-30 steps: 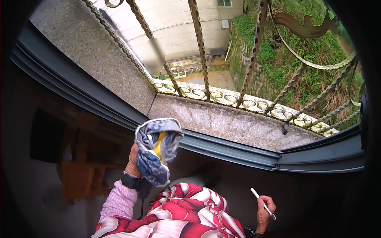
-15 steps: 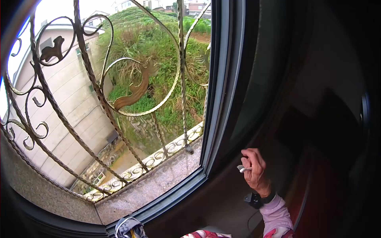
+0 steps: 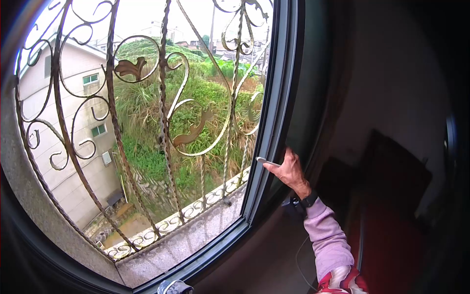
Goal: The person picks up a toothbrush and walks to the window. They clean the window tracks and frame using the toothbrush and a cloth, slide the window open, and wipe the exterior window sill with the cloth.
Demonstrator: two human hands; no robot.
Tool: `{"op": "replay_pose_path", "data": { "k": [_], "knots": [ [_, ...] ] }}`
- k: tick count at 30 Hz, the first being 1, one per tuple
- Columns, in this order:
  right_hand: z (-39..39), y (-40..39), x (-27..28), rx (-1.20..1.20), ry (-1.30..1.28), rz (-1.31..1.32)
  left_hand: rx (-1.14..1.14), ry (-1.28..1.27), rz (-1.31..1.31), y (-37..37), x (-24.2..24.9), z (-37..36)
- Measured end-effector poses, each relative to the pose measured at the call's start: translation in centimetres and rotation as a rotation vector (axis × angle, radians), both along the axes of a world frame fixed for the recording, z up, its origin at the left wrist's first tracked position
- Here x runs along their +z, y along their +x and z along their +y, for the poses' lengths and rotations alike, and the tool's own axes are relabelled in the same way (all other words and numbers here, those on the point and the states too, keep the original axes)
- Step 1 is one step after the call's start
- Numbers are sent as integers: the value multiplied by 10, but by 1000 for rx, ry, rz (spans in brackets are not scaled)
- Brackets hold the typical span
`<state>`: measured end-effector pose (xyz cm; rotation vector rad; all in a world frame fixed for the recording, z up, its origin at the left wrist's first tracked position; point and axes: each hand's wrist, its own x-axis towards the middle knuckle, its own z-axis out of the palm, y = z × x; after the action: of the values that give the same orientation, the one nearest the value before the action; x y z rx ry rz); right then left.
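Note:
My right hand (image 3: 290, 171) is closed around a small white brush that looks like a toothbrush (image 3: 268, 162). Its pale tip points left, at the dark upright window frame (image 3: 276, 98), and seems to touch it or lie just beside it. The bristles are hard to make out now. A dark watch-like band (image 3: 308, 199) circles that wrist, below it a pink knitted sleeve (image 3: 327, 232). At the bottom edge a bunched grey-and-white cloth (image 3: 174, 287) is partly in sight. No part of my left hand shows.
Beyond the opening stands a twisted metal grille (image 3: 164, 98) with scrolls and leaf shapes. A speckled stone sill (image 3: 171, 255) runs below it, inside the lower window track (image 3: 210, 252). A thin cable (image 3: 299, 264) hangs beneath my right arm. Dark red furniture (image 3: 391, 235) stands at the right.
My right hand has moved up and left with the brush, from beside the dark wall to the upright frame. The view has shifted, and the cloth sits lower in it.

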<state>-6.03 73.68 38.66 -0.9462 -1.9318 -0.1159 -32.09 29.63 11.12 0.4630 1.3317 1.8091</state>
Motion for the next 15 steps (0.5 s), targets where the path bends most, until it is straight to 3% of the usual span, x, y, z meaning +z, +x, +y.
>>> {"op": "replay_pose_path", "data": {
  "k": [2, 6, 11, 15],
  "knots": [
    [10, -2, -4, 62, -94, 84, -27, 19, -18, -3, -3, -7],
    [2, -3, -3, 91, 39, 72, -80, 49, -3, -3, -11, 0],
    [-31, -27, -5, 130, 1, 104, -114, 76, -9, 2, -20, 10],
    [-58, -53, -17, 296, -25, 210, -126, 92, -17, 2, -26, 11]
  ]
}}
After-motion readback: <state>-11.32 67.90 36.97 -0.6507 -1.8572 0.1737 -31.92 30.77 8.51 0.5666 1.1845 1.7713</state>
